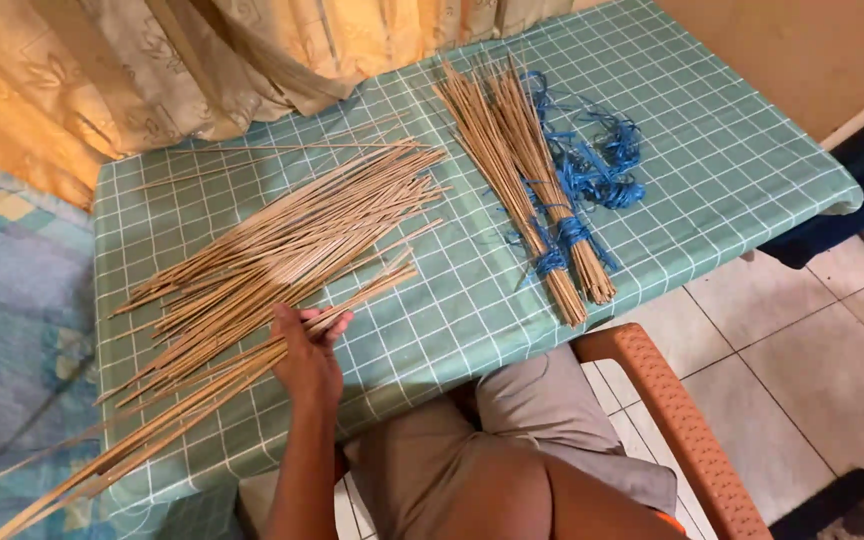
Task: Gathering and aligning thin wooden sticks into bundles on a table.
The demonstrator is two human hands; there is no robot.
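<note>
Thin tan sticks [272,250], loosely fanned on counter [712,150]; left hand [307,360] fingers [332,322] pinching some; right hand unseen.

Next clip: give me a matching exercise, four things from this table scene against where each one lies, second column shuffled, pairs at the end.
Things:
1. loose sticks
2. tied stick bundles
3. blue string
4. orange chair arm

Places:
A. right of the bundles, in a tangle on the checked tablecloth
B. below the table edge, beside the person's knee
C. spread on the table's left half, some under the left hand
D. middle of the table, fanned toward the curtain

Pairs: 1-C, 2-D, 3-A, 4-B
</note>
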